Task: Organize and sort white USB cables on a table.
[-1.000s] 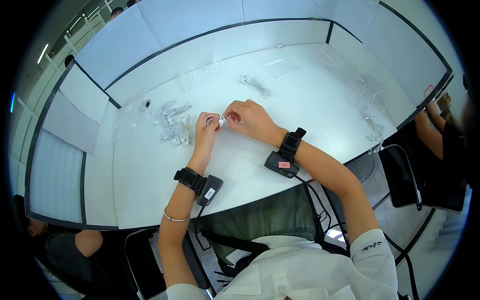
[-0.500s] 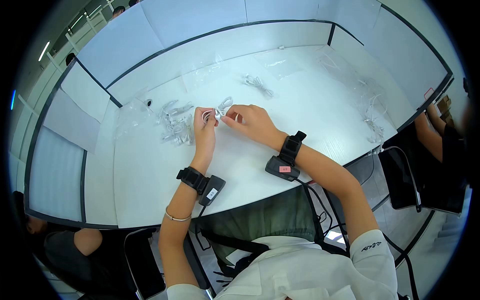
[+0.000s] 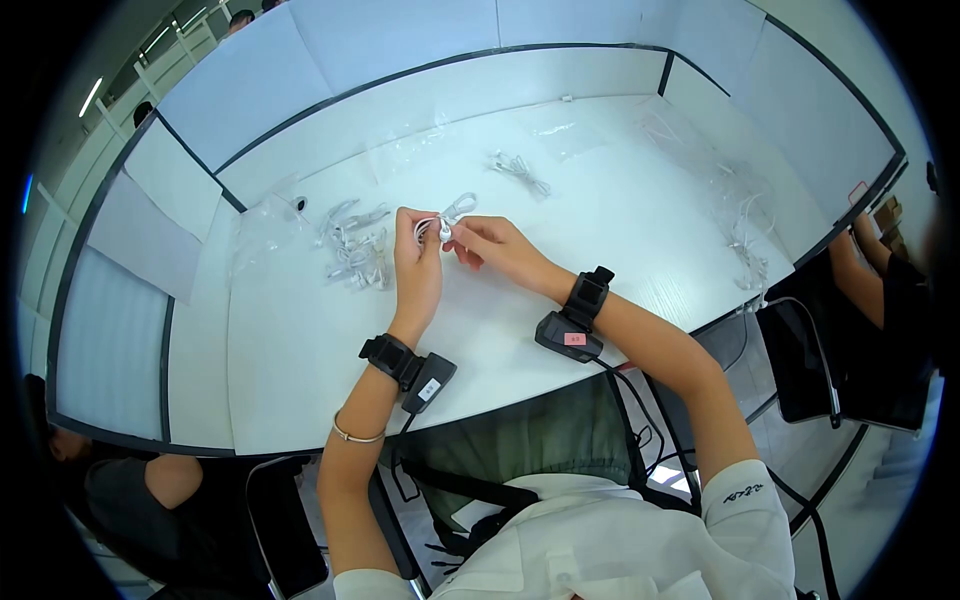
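Note:
A coiled white cable is held up above the middle of the white table. My left hand is closed around its bundle, with loops showing on both sides of the fingers. Close against it, my right hand pinches a white end of the same cable between thumb and forefinger. Just left of my left hand lies a pile of bundled white cables. Farther back rests one more cable bundle.
Clear plastic bags lie at the left, and more plastic with loose white cables spreads along the right. Low white partitions enclose the table. Black wires run from my wrist devices. Other people sit on both sides.
My right hand has closed in on the cable and its fingers now pinch the end. My left hand has barely shifted, still holding the coil.

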The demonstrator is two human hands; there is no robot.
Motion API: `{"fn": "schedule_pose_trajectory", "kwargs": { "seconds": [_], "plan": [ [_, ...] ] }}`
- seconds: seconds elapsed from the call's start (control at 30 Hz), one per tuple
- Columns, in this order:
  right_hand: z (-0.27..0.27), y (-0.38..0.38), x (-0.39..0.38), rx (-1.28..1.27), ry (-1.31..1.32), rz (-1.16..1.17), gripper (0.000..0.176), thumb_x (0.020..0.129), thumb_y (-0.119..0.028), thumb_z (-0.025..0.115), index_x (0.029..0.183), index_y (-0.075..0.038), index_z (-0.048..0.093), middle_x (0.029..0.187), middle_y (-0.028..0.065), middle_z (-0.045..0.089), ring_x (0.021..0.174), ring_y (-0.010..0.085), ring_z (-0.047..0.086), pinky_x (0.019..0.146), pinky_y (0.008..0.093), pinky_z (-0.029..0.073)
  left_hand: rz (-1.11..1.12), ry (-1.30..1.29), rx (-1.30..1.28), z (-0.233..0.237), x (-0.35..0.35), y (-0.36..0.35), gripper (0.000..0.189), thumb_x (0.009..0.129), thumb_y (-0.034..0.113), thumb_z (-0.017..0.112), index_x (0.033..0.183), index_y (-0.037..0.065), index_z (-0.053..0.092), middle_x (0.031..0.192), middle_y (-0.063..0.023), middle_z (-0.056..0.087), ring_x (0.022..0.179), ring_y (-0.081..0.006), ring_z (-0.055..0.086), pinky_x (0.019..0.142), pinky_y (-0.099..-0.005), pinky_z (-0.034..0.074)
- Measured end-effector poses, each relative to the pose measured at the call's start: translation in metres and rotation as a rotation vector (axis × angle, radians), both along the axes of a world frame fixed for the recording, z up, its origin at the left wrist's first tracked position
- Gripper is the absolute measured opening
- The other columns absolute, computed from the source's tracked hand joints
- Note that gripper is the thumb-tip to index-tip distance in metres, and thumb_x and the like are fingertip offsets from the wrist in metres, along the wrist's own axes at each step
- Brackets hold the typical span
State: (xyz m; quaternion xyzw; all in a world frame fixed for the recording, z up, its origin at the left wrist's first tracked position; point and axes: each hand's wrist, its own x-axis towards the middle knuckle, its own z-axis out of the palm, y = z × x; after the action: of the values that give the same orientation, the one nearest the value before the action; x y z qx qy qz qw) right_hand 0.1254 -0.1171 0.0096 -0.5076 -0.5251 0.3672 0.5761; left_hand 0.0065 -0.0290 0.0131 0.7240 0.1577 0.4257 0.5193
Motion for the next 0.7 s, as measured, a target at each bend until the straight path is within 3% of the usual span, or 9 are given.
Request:
{"fn": "schedule_pose_trajectory", "kwargs": {
  "seconds": [0.23,0.33,0.47,0.53,0.7],
  "plan": [
    [0.005,-0.003,0.0,-0.045,-0.005,0.071,0.036,0.094,-0.031,0.043,0.081,-0.001,0.06,0.065,-0.0007,0.053,0.061,0.0066,0.047,0.058,0.0207,0.039,0.033,0.01,0.016,0.001,-0.001,-0.002,0.003,0.092,0.005,0.042,0.093,0.003,0.044,0.087,-0.0053,0.048,0.077,-0.0093,0.045,0.071,-0.0233,0.039],
    [0.003,-0.003,0.0,-0.016,0.012,0.09,0.037,0.094,-0.032,0.043,0.082,-0.002,0.06,0.065,-0.0004,0.054,0.061,0.007,0.048,0.058,0.0209,0.039,0.066,-0.019,0.132,0.003,0.0,-0.005,0.004,0.092,0.005,0.042,0.093,0.002,0.044,0.087,-0.0056,0.048,0.075,-0.0098,0.045,0.07,-0.0234,0.039],
    [0.01,-0.007,-0.004,-0.016,0.018,-0.004,0.039,0.093,-0.037,0.042,0.087,-0.003,0.06,0.072,0.0016,0.057,0.064,0.0084,0.05,0.06,0.0217,0.041,0.045,0.002,0.049,0.011,-0.002,-0.009,0.005,0.092,0.006,0.042,0.093,0.002,0.043,0.084,-0.0074,0.049,0.074,-0.0136,0.049,0.069,-0.0276,0.042],
    [0.012,-0.006,-0.003,-0.016,0.028,-0.033,0.038,0.092,-0.038,0.044,0.091,-0.004,0.059,0.076,0.0021,0.057,0.068,0.0083,0.051,0.06,0.0219,0.041,0.108,0.042,0.261,0.014,-0.003,-0.01,0.005,0.092,0.006,0.042,0.094,0.001,0.043,0.084,-0.0081,0.049,0.075,-0.0146,0.049,0.07,-0.0283,0.042],
    [0.01,-0.005,-0.003,0.002,-0.041,-0.06,0.035,0.092,-0.037,0.044,0.089,-0.005,0.057,0.076,0.0006,0.055,0.07,0.0077,0.049,0.062,0.0216,0.041,0.093,0.006,0.326,0.014,-0.002,-0.012,0.005,0.092,0.004,0.042,0.096,0.001,0.043,0.084,-0.0087,0.049,0.076,-0.0149,0.05,0.068,-0.0278,0.043]
  ]
}}
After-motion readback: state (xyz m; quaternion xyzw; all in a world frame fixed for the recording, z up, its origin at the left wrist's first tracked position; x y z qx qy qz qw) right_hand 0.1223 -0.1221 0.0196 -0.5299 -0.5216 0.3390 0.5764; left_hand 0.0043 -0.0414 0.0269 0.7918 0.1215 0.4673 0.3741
